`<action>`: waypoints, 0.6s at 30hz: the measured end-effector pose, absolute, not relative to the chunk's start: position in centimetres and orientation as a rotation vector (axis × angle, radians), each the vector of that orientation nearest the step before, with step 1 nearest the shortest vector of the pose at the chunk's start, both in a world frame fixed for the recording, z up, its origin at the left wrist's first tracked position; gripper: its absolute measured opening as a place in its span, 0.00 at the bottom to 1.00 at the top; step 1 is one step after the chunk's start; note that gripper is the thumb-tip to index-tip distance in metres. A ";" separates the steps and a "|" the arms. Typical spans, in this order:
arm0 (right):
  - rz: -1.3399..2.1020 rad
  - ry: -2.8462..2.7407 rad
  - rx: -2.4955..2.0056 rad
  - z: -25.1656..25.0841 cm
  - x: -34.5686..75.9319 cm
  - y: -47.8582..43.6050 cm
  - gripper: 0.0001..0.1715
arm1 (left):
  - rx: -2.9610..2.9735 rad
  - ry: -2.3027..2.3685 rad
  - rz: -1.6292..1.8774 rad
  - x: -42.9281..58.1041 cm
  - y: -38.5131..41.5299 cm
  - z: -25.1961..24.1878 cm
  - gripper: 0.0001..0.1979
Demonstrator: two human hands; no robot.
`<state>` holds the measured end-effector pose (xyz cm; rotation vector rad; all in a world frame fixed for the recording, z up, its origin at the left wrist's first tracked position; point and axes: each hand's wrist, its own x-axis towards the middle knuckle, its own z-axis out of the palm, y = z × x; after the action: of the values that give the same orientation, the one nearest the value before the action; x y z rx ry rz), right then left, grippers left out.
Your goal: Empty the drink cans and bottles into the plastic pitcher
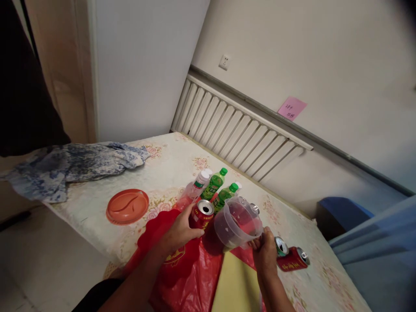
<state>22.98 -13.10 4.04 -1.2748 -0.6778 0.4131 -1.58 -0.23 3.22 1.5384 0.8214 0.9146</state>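
Observation:
My left hand (182, 230) is wrapped around a red drink can (197, 216) whose top opening shows. Close beside it, my right hand (265, 253) grips the handle of a clear plastic jug (224, 229), its mouth facing up and toward me. A dark area shows low on the jug; I cannot tell whether it is liquid or shadow. Behind the can stand two green-capped bottles (213, 184) and a clear bottle (194, 189) with a white cap. Right of my right hand are a green can (281, 246) and a red can (290, 260) on its side.
A red plastic bag (191, 281), a red scalloped piece (156, 234) and a yellow flat sheet (234, 281) lie nearest me. An orange lid-like dish (128, 206) and crumpled blue-white cloth (94, 162) are on the left of the floral-covered table (169, 173). A radiator (234, 125) runs behind.

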 end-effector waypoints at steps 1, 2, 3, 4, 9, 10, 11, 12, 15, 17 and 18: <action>0.418 -0.672 -1.271 4.0 23.0 -13.1 0.28 | 1.513 0.773 0.901 -1.6 -0.2 3.3 0.35; 0.422 -0.670 -1.271 3.9 23.1 -13.1 0.28 | 1.478 0.706 0.884 -1.7 -0.2 3.3 0.35; 0.425 -0.671 -1.272 3.9 23.1 -13.1 0.28 | 1.448 0.651 0.864 -1.8 -0.2 3.3 0.36; 0.427 -0.675 -1.274 3.8 23.2 -13.1 0.27 | 1.430 0.639 0.858 -1.8 -0.2 3.3 0.36; 0.429 -0.650 -1.274 3.9 23.1 -13.0 0.27 | 1.417 0.587 0.828 -2.0 -0.1 3.4 0.36; 0.426 -0.639 -1.271 4.0 23.1 -13.0 0.27 | 1.420 0.586 0.825 -2.0 -0.1 3.4 0.37; 0.424 -0.630 -1.268 4.0 23.1 -13.1 0.27 | 1.423 0.586 0.821 -2.0 0.0 3.4 0.37; 0.422 -0.624 -1.267 4.1 23.1 -13.1 0.27 | 1.421 0.581 0.818 -2.0 0.0 3.3 0.37; 0.426 -0.610 -1.270 4.2 23.0 -13.3 0.27 | 1.397 0.552 0.836 -2.0 -0.1 3.2 0.37; 0.426 -0.595 -1.262 4.2 22.9 -13.3 0.27 | 1.391 0.560 0.871 -2.0 -0.2 3.0 0.37; 0.429 -0.581 -1.253 4.3 22.9 -13.2 0.27 | 1.393 0.569 0.889 -2.0 -0.2 2.9 0.36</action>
<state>22.85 -13.21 4.26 -1.2534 -0.5813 0.4294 -2.02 -0.22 2.94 1.3926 0.5689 0.8889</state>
